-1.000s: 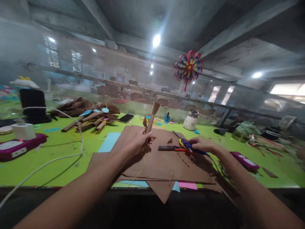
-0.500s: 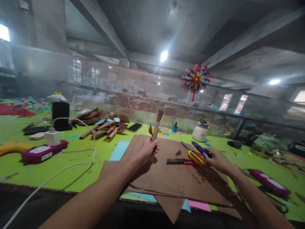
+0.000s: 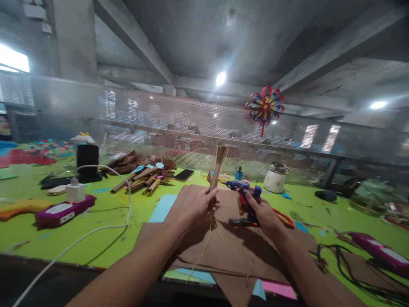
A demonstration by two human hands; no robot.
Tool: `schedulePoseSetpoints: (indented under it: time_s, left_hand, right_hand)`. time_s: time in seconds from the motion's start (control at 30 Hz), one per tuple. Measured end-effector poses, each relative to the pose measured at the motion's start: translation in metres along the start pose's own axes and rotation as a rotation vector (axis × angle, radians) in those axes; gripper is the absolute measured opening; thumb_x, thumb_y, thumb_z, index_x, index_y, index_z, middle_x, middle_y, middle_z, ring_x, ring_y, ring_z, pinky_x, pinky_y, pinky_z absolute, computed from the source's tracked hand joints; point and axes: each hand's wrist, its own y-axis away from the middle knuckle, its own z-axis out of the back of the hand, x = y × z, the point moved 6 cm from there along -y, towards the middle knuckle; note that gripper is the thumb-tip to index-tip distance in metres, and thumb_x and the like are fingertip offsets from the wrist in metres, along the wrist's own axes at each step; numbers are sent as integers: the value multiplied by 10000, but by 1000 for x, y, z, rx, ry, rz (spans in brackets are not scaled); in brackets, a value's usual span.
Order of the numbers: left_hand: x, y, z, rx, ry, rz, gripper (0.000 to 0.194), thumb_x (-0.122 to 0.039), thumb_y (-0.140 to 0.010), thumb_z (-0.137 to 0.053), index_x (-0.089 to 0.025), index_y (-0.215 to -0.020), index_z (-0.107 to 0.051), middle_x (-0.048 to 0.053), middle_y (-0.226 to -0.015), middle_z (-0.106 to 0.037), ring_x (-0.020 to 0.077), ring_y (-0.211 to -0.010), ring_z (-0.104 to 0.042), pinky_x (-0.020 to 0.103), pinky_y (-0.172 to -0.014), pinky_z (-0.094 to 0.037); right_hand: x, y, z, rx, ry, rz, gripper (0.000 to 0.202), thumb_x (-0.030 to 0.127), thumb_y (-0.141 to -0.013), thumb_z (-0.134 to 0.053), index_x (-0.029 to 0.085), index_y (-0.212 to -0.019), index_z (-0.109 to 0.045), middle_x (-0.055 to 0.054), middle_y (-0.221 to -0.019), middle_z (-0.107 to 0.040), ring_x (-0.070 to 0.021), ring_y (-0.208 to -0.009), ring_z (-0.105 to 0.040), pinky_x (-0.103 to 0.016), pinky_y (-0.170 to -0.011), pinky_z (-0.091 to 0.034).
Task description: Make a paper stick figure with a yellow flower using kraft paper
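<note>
My left hand (image 3: 206,204) is closed around a rolled brown paper tube (image 3: 216,174), held upright with a fringed top and thin yellow strings hanging below. In my right hand (image 3: 255,209) is a blue glue gun (image 3: 244,187), its nozzle pointing left toward the tube, with a gap between them. Beneath both hands lie stacked sheets of brown paper (image 3: 204,247). Scissors with red-orange handles (image 3: 284,218) rest on the sheets, partly covered by my right hand.
Several rolled brown paper pieces (image 3: 150,181) are heaped at the back left, beside a phone (image 3: 184,175). A purple power strip (image 3: 65,211) with a white cable (image 3: 128,200) stands left. A white kettle-like jar (image 3: 275,179) is at the back right. Black cords (image 3: 345,264) coil at the right.
My right hand has lifted the glue gun off the sheets, bringing it left and turning its nozzle toward the tube. My left hand still holds the tube in nearly the same place.
</note>
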Motion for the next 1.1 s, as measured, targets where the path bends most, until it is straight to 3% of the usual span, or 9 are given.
schedulePoseSetpoints:
  time_s: [0.2,0.43,1.1]
  left_hand:
    - [4,1,-5,13,50,-20,298,-438,-784,-626,-183,-876,-504,-19,-647,-523,86,-546,-480,217,-552,-367]
    - [-1,8,-13,71,73,6,360,-457,-739,-676,-180,-896,-508,-15,-648,-528,87,-573,-488,214,-559,-352]
    - [0,2,-10,101,6,-38,315,-448,-773,-630,-177,-875,-505,-10,-627,-535,86,-522,-482,209,-489,-324]
  right_hand:
    - [-2,9,0,29,-5,-58,435,583,-784,-589,148,-789,-594,-24,-692,-573,-135,-575,-537,-263,-555,-444]
    - [-2,10,-4,28,0,-1,401,561,-816,-567,160,-810,-580,-21,-693,-578,-132,-579,-535,-261,-554,-441]
    - [-10,5,3,9,114,51,422,571,-837,-524,158,-760,-559,-19,-664,-544,-118,-535,-497,-253,-520,-407]
